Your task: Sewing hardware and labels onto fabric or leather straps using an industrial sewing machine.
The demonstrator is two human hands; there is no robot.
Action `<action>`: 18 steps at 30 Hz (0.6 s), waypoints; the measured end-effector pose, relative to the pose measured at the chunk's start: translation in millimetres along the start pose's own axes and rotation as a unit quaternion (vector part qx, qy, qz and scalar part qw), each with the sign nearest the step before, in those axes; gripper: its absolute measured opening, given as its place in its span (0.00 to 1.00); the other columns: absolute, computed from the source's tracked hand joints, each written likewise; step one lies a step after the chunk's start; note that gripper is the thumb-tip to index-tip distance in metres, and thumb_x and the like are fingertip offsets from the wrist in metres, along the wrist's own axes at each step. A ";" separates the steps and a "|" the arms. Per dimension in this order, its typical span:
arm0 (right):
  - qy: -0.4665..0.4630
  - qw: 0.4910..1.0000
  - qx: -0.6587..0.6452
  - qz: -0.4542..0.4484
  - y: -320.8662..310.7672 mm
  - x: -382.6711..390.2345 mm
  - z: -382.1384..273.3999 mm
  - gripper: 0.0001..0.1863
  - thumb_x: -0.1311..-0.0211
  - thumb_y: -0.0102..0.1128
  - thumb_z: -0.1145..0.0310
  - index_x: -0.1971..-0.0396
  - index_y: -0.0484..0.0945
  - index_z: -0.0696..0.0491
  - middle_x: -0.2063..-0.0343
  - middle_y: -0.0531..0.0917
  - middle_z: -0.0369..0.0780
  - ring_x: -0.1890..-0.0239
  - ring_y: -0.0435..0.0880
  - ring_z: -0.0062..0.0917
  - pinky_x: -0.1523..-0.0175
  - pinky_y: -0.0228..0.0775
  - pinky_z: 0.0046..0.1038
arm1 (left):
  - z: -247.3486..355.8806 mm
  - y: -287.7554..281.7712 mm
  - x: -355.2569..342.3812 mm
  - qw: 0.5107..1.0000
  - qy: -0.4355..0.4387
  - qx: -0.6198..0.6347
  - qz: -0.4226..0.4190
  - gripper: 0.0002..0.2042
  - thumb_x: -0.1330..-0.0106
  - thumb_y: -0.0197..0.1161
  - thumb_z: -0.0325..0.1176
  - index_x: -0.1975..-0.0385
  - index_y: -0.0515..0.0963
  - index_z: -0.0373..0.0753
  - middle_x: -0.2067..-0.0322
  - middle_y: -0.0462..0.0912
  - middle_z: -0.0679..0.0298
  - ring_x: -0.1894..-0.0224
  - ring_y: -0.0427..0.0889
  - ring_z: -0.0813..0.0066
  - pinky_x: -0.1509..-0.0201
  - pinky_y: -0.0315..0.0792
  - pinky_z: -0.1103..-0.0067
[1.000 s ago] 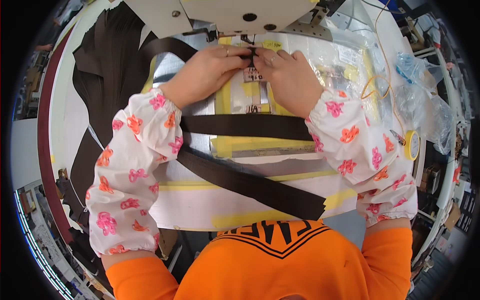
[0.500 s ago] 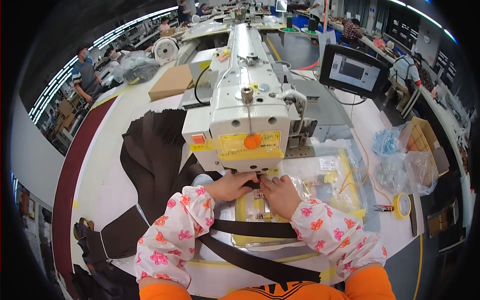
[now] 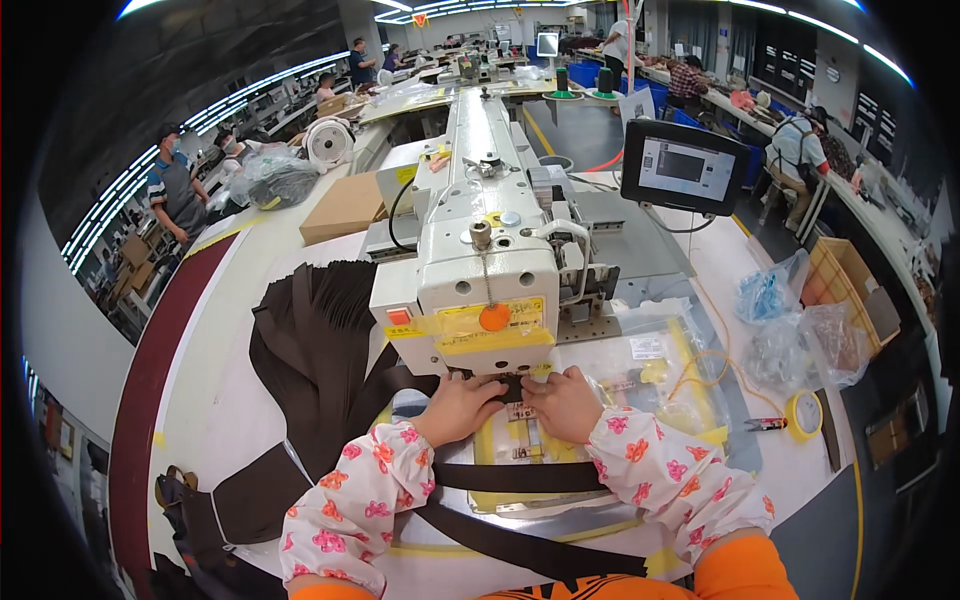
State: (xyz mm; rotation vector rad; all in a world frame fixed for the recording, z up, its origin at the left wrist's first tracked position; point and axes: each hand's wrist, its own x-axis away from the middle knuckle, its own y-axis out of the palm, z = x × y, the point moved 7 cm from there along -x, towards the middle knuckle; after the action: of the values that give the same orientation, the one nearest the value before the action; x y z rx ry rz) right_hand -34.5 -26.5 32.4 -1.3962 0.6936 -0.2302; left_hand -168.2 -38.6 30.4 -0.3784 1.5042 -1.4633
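Note:
A large white sewing machine (image 3: 487, 270) stands in front of me, an orange disc hanging on its head. Just below that head, my left hand (image 3: 462, 406) and my right hand (image 3: 566, 404) face each other at a small dark brown fabric strip (image 3: 514, 388). Fingertips of both hands are closed on the strip from either side; the machine head hides its far part. Under my hands is a clear template plate (image 3: 545, 448) with yellow tape. Two long dark brown bands (image 3: 520, 477) cross below my wrists. A pleated pile of brown strips (image 3: 318, 345) lies to the left.
A screen (image 3: 684, 167) stands right of the machine. Further right are plastic bags (image 3: 772, 292), a cardboard box (image 3: 850, 290), a yellow tape roll (image 3: 804, 414) and a small red-and-black tool (image 3: 766, 424). A flat carton (image 3: 343, 208) lies at left. Other people work in the background.
The view has shifted slightly. My right hand's fingers have moved apart from the left hand's, and more of the brown strip shows between them. The left hand stays by the strip.

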 end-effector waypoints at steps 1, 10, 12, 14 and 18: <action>-0.005 1.000 0.013 -0.012 -1.2 -1.7 0.8 0.12 0.53 0.54 0.68 0.65 0.79 0.49 0.56 0.79 0.32 0.66 0.77 0.23 0.58 0.60 0.32 | -0.8 1.3 0.3 1.000 -0.002 -0.004 -0.002 0.12 0.42 0.59 0.40 0.59 0.77 0.46 0.58 0.79 0.62 0.64 0.79 0.56 0.58 0.66 0.64; -0.006 1.000 -0.018 0.012 2.6 -3.3 6.7 0.12 0.52 0.54 0.68 0.65 0.80 0.47 0.56 0.79 0.29 0.63 0.76 0.24 0.56 0.59 0.32 | -8.5 0.8 1.2 0.996 -0.061 0.046 -0.042 0.11 0.43 0.61 0.39 0.61 0.79 0.45 0.59 0.80 0.61 0.57 0.77 0.59 0.54 0.67 0.65; 0.000 0.999 -0.037 0.006 2.9 -3.8 11.9 0.12 0.52 0.54 0.68 0.65 0.80 0.46 0.56 0.79 0.27 0.61 0.76 0.24 0.55 0.59 0.33 | -14.1 3.3 -0.7 0.990 -0.092 0.099 -0.050 0.11 0.43 0.61 0.39 0.62 0.79 0.45 0.61 0.80 0.60 0.60 0.78 0.58 0.56 0.70 0.67; 0.000 0.998 -0.063 0.004 3.6 -4.5 17.0 0.13 0.52 0.54 0.68 0.64 0.80 0.46 0.56 0.78 0.26 0.60 0.75 0.25 0.55 0.59 0.33 | -16.4 4.8 0.0 0.990 -0.105 0.074 -0.050 0.12 0.44 0.62 0.39 0.62 0.79 0.44 0.62 0.80 0.59 0.62 0.78 0.57 0.58 0.72 0.68; -0.010 0.999 -0.050 -0.003 1.8 -7.5 16.6 0.13 0.52 0.55 0.67 0.64 0.80 0.46 0.56 0.78 0.25 0.59 0.74 0.25 0.55 0.59 0.34 | -17.3 3.0 2.9 0.999 -0.047 0.017 0.021 0.13 0.44 0.63 0.38 0.60 0.79 0.43 0.63 0.80 0.58 0.61 0.78 0.57 0.58 0.72 0.68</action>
State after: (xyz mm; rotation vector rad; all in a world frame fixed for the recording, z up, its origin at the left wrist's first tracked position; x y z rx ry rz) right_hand -31.4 -8.5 33.2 -1.4950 0.6912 -0.1881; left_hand -182.1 -29.9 23.3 -0.3872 1.4028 -1.4173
